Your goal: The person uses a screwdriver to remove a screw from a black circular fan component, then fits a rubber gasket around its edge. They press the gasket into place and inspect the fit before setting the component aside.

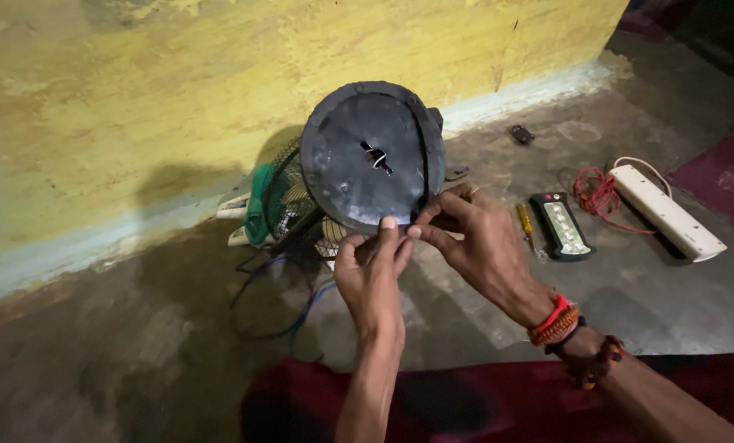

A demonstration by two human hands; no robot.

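Both hands pinch the near rim of the fan's round black base (372, 156): left hand (372, 275), right hand (473, 242); fingertip grip pressed together, working the rim.

Both hands, the left hand (372, 267) and the right hand (475, 238), pinch at the lower rim of a round black base plate (372, 156) of a tipped-over caged fan (289, 201) (wires trail beneath), with a screwdriver (525, 222), flat lamp (560, 226) and white power strip (667, 212) lying on the floor nearby.

A single head-worn camera looks steeply down and forward at close range onto the concrete floor (137, 353), yellow wall (137, 98) filling the upper left of the frame.
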